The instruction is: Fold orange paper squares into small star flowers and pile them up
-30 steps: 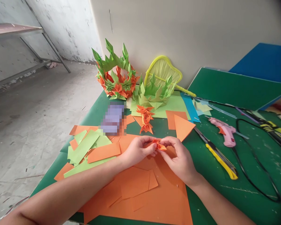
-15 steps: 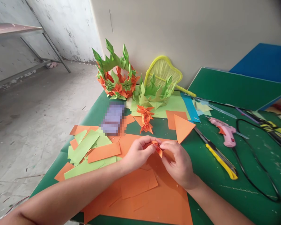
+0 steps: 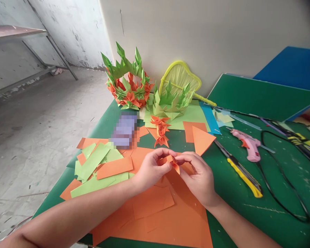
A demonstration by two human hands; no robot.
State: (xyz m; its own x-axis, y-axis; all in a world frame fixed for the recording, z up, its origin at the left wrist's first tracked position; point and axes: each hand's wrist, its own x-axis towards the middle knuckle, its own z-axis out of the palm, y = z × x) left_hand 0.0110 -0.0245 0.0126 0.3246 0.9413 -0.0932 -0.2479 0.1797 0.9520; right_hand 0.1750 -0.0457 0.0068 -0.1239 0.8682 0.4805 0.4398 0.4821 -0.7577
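Between my two hands is a small folded orange paper piece [image 3: 175, 166], partly hidden by the fingers. My left hand [image 3: 153, 169] pinches it from the left with thumb and fingers. My right hand [image 3: 197, 177] grips its right side, thumb below and fingers on top. Both hands hover over a large orange paper sheet [image 3: 186, 224]. Just beyond them lie several orange paper flowers [image 3: 161, 131] in a row. Farther back stand a green folded-paper crown [image 3: 170, 106] and a taller green and orange one [image 3: 130, 93].
Right of my hands lie a yellow utility knife [image 3: 244, 175], a pink glue gun [image 3: 248, 144] and its looping black cord [image 3: 286, 193]. Green and orange paper scraps [image 3: 98, 165] and a blurred phone [image 3: 125, 129] are at the left. A yellow fan-shaped object [image 3: 182, 75] leans on the wall.
My right hand's fingers have shifted slightly on the folded orange paper, and a little more of it shows between the hands. The things on the table have not moved.
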